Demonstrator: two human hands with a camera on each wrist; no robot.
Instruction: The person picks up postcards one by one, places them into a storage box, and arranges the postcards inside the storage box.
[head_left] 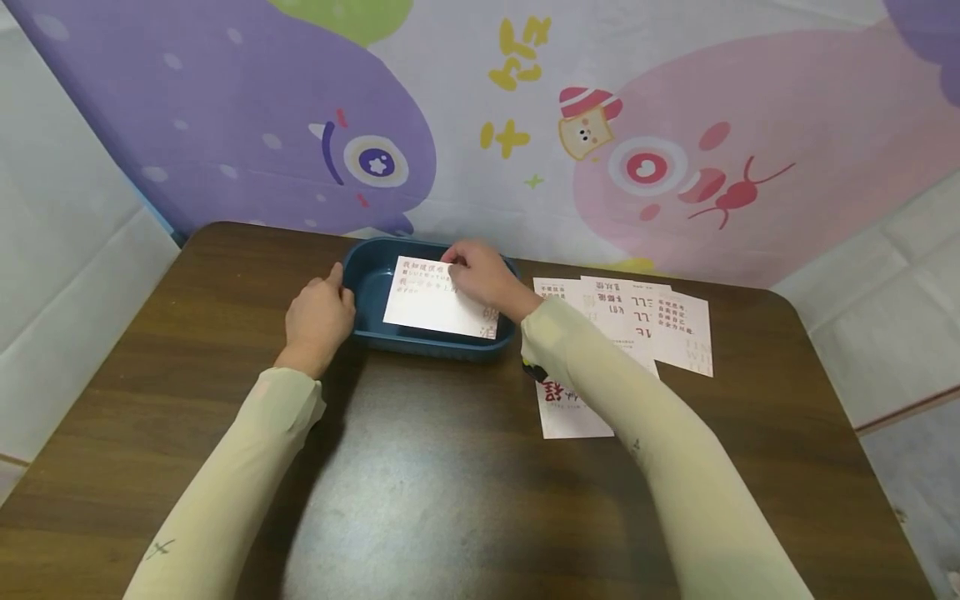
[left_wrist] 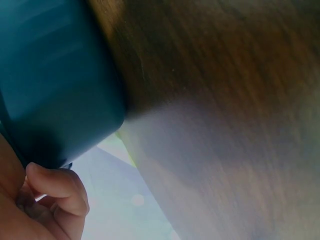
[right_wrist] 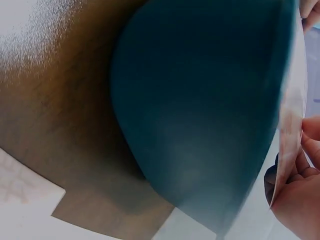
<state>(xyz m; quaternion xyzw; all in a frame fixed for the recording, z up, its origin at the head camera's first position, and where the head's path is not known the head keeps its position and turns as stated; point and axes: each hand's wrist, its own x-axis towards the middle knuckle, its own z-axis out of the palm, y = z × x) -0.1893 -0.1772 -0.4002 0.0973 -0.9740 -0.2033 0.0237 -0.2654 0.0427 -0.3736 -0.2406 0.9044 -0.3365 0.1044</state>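
A dark teal plastic bin [head_left: 367, 279] with rounded corners stands toward the back of the table. My left hand [head_left: 321, 321] grips its left end; in the left wrist view the curled fingers [left_wrist: 62, 187] are at the bin's rim. Over the bin's opening lies a white printed card [head_left: 427, 307], covering much of the inside. My right hand [head_left: 483, 275] pinches this card near its far right edge. The right wrist view shows the card [right_wrist: 290, 135] edge-on above the bin wall, with thumb and fingers on both its faces.
Several printed cards [head_left: 682, 329] overlap on the wooden table [head_left: 420, 467] right of the bin, partly hidden under my right forearm. Behind the table hangs a cloth [head_left: 480, 192] with cartoon figures, close to the bin's far side.
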